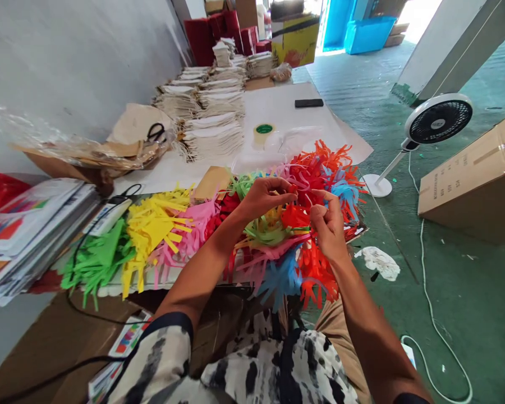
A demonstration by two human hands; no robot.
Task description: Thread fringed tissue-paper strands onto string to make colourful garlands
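Note:
Over the front edge of the table, my left hand (266, 196) is closed, with thumb and forefinger pinched on a red tissue-paper tassel (293, 214). Just right of it, my right hand (329, 225) is also closed, its index finger and thumb at a thin pale string (307, 201) beside the red paper. Fringed paper tassels lie all around and below both hands: yellow (151, 221), green (103, 255), pink (200, 219), blue (280, 275) and orange-red (315, 269). Some fringes hang over the table edge.
Stacks of white corded bundles (214, 137) cover the table's left and far side. A tape roll (262, 134), a black bar (308, 103) and scissors (155, 132) lie beyond the tassels. Printed sheets (29, 230) are piled left. A fan (437, 123) and carton (475, 174) stand right.

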